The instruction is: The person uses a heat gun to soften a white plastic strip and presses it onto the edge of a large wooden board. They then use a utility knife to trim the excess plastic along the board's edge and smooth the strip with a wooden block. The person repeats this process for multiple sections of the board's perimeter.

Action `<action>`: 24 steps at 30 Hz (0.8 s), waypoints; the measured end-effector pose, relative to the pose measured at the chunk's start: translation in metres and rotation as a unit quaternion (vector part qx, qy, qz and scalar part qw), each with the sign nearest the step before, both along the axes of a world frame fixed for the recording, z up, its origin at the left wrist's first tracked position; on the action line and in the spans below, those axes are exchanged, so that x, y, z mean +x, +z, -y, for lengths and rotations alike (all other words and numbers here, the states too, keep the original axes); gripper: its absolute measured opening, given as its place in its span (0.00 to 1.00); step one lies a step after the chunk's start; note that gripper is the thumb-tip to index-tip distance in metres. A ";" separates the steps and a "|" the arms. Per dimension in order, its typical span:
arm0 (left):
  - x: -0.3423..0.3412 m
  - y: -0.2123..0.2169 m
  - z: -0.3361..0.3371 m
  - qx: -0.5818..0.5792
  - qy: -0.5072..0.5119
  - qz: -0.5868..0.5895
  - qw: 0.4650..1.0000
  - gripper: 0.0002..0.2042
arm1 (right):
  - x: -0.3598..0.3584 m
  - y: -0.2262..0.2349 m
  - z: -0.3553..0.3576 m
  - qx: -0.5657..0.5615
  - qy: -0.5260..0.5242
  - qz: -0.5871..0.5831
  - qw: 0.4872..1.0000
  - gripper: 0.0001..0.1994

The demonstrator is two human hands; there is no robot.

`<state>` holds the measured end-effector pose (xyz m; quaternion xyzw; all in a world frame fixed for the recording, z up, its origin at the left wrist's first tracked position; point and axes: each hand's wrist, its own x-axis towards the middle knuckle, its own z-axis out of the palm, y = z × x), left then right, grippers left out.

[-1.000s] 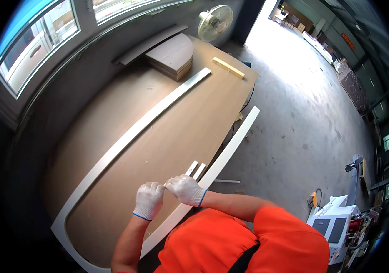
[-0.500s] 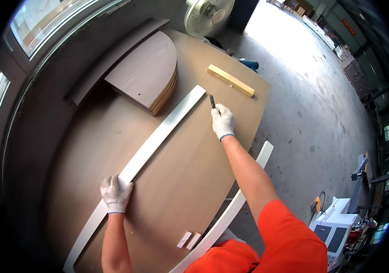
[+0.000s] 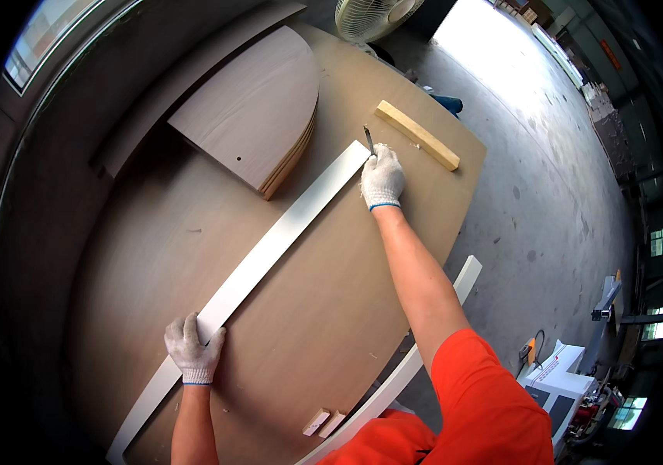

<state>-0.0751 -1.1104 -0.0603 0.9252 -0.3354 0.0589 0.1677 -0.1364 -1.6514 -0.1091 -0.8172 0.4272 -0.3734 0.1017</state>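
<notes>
A long white strip (image 3: 265, 254) lies diagonally across the brown worktable (image 3: 331, 302). Wrapped around its nearer part, my left hand (image 3: 192, 347) in a pale work glove grips it by the edges. At the strip's far end is my right hand (image 3: 382, 177), gloved too, with fingers closed on a narrow, dark knife (image 3: 368, 139) whose tip points away from me. The knife stands right beside the strip's end corner; whether blade and strip touch I cannot tell. My fingers hide the knife's handle.
A wooden bar (image 3: 416, 134) lies past my right hand. Stacked curved panels (image 3: 250, 108) sit far left by a long board (image 3: 192, 85). Two small blocks (image 3: 323, 422) rest at the near edge. Another white strip (image 3: 393, 384) runs along the table's right side. A fan (image 3: 374, 17) stands beyond.
My right hand has moved left with the knife, from clear of the strip to its far end. My left hand keeps its hold on the strip. The view has shifted slightly.
</notes>
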 end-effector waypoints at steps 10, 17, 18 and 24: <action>0.000 0.001 0.002 -0.009 -0.007 0.015 1.000 0.32 | -0.018 -0.005 -0.117 -0.077 0.182 -0.024 0.980 0.10; -0.002 0.002 0.002 0.003 0.008 -0.007 1.000 0.31 | -0.010 0.010 -0.017 -0.033 0.007 -0.033 0.999 0.12; 0.000 0.001 0.005 0.000 0.004 -0.008 1.000 0.31 | -0.008 0.013 0.000 0.027 -0.036 -0.058 0.997 0.12; -0.003 -0.001 -0.002 -0.008 0.005 0.009 1.000 0.31 | -0.006 -0.004 -0.058 -0.079 0.125 -0.085 0.985 0.09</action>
